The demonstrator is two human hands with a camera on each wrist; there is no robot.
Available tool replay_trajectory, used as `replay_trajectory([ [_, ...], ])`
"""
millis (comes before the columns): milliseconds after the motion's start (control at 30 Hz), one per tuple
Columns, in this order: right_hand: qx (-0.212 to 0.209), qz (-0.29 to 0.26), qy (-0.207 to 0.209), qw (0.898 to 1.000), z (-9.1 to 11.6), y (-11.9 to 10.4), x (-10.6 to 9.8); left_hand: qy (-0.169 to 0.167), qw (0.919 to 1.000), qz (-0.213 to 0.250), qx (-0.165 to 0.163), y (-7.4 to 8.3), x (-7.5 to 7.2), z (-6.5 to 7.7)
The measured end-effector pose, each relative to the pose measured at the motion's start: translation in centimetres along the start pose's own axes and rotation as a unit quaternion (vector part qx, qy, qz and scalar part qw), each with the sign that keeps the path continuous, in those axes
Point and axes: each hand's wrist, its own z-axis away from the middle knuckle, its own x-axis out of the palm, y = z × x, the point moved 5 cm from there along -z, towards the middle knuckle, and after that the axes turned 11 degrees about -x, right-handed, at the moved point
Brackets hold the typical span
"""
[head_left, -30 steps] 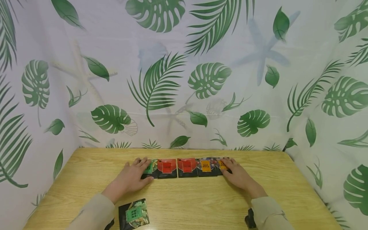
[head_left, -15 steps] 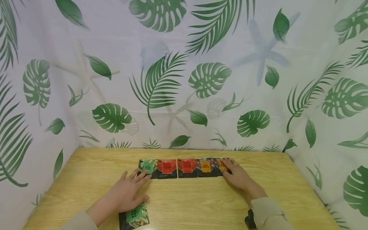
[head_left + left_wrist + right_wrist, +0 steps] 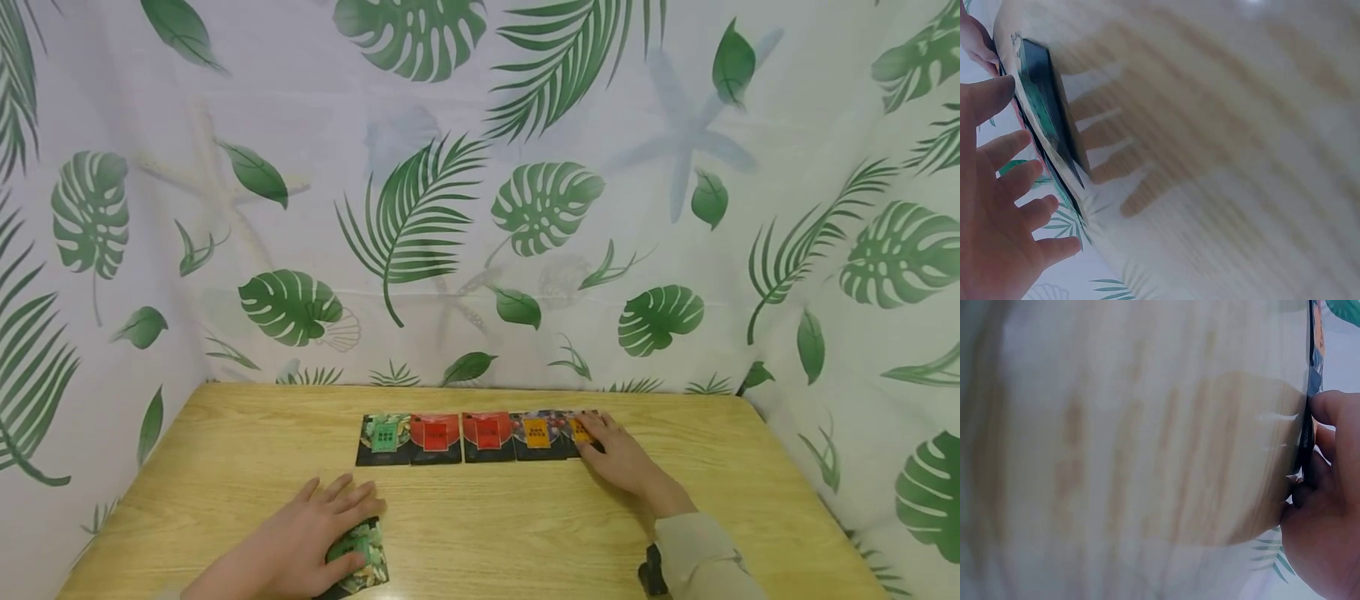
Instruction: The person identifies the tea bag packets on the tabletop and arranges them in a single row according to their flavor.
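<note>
My left hand (image 3: 318, 525) hovers with spread fingers over a loose flat packet (image 3: 367, 554) with a green label at the near left, hiding much of it. The left wrist view shows that packet (image 3: 1044, 103) on the table, the palm facing it. At the back lies a row of flat black-based packets: a green one (image 3: 384, 439), two red ones (image 3: 436, 442) and a purple one with an orange label (image 3: 536, 437). My right hand (image 3: 622, 460) rests on the orange-labelled packet (image 3: 581, 432) at the row's right end; thumb and fingertips (image 3: 1325, 403) meet its edge in the right wrist view.
The wooden table (image 3: 480, 525) meets a leaf-printed cloth backdrop (image 3: 450, 358) just behind the row. More printed cloth hangs at both sides. A small black object (image 3: 652, 571) sits by the right sleeve (image 3: 705, 550).
My left hand has left the green packet at the row's left end and come back toward me, over the loose green packet. The right hand has stayed on its packet.
</note>
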Motion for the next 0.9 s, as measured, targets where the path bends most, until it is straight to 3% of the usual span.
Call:
replay_trajectory([
  [267, 0.002, 0.004, 0.006, 1.000, -0.4, 0.1, 0.1, -0.019, 0.9995, 0.010, 0.022, 0.1, 0.7, 0.1],
  [433, 0.003, 0.004, 0.009, 1.000, -0.6, 0.3, 0.3, -0.046, 0.9988, 0.012, 0.016, -0.1, 1.3, -0.2],
  [900, 0.008, -0.004, 0.006, 1.000, -0.5, -0.1, -0.1, -0.036, 0.9990, 0.024, -0.013, -0.4, 1.2, -0.2],
])
